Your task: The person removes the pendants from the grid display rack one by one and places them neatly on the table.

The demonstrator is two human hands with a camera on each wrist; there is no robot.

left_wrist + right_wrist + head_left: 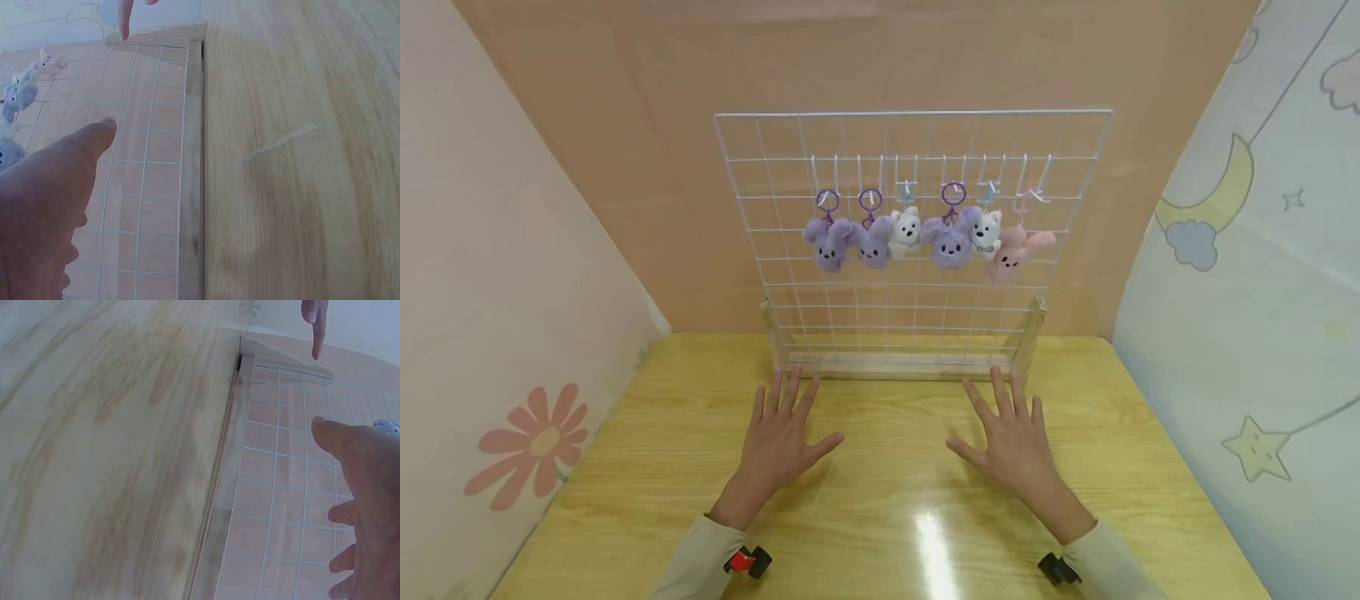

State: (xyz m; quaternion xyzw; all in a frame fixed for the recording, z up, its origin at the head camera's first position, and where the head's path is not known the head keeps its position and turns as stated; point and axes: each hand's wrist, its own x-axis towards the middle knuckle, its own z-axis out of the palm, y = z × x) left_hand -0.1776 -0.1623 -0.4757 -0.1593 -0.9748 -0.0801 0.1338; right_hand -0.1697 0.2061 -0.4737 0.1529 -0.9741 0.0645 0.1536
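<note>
My left hand [777, 442] is spread with straight fingers, holding nothing, in front of the left end of a white wire grid rack [886, 283]. Mirroring it, my right hand [1013, 442] is spread before the rack's right end, also holding nothing. Whether the palms touch the table cannot be told. Plush keychains hang from hooks in one row: purple ones [830, 247], white dog-like ones [905, 233] and a pink one [1009, 257] at the right end. In the left wrist view, the thumb [94, 140] stands out before the grid; the right wrist view shows the other thumb [331, 432].
The rack stands on a wooden base [895, 367] toward the back of the wood-grain table [880, 492]. A plain orange-tan backdrop [625, 167] rises behind it. Patterned walls [1247, 333] flank the table on both sides. A pale scuff mark [281, 142] shows on the tabletop.
</note>
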